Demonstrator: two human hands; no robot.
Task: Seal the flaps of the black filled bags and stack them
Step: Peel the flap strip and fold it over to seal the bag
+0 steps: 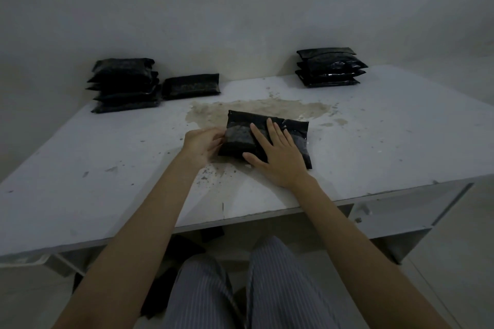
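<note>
No brand, label or writing can be read on anything here; the light is dim and the bag surfaces show only glare.

A glossy black plastic filled bag (240, 125), a plump rectangular pillow shape with a creased, shiny skin, lies flat near the middle of the white painted table (387, 141), on top of a brownish, worn stain (256, 109) where the paint looks rubbed away. The right hand (275, 152) lies palm down on the bag with fingers straight and spread wide, pressing its top. The left hand (203, 141) is at the bag's left end, its fingers curled in around that edge; whether it pinches a flap there is too dark to tell exactly.

At the far left of the table stands a stack of black filled bags (124, 85), slightly uneven, with a single black filled bag (191, 86) lying flat just beside it on the right. At the far right, well apart, sits a neater, shorter pile of shiny black bags (331, 68).

The tabletop is matte, chipped and speckled. Grey pinstriped trousers (267, 283) show below its near edge.
</note>
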